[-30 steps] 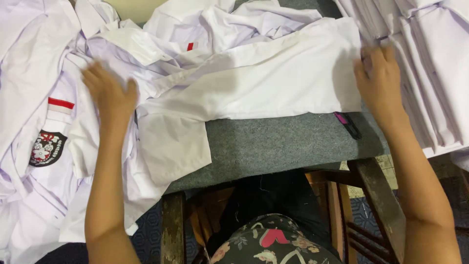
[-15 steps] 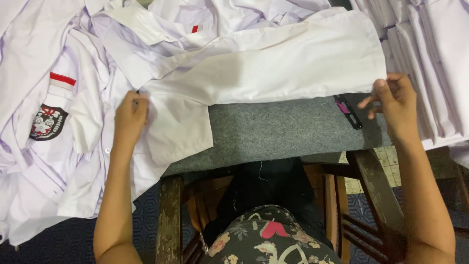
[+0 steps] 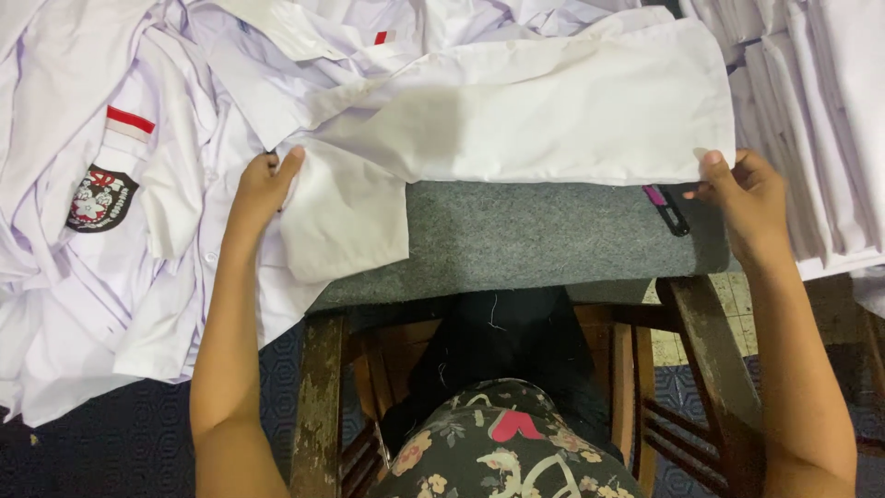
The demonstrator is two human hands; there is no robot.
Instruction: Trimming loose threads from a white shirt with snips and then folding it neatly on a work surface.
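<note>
A white shirt (image 3: 553, 101) lies folded across a grey felt-covered table (image 3: 535, 240). My left hand (image 3: 263, 184) pinches the fold at the shirt's left end, beside its short sleeve (image 3: 346, 217), which hangs toward the table's near edge. My right hand (image 3: 747, 198) grips the lower right corner of the same shirt. A small pink and black clip-like tool (image 3: 666, 207) lies on the felt just left of my right hand.
A heap of white shirts (image 3: 101, 184), one with a round badge and a red stripe, spills off the table's left side. Folded white shirts (image 3: 811, 111) are stacked at the right. Below are the wooden table frame (image 3: 318, 397) and my floral-clothed lap.
Both hands have come toward me and taken hold of the shirt's near edge: the left now at the sleeve fold, the right at the lower right corner. The shirt lies flatter.
</note>
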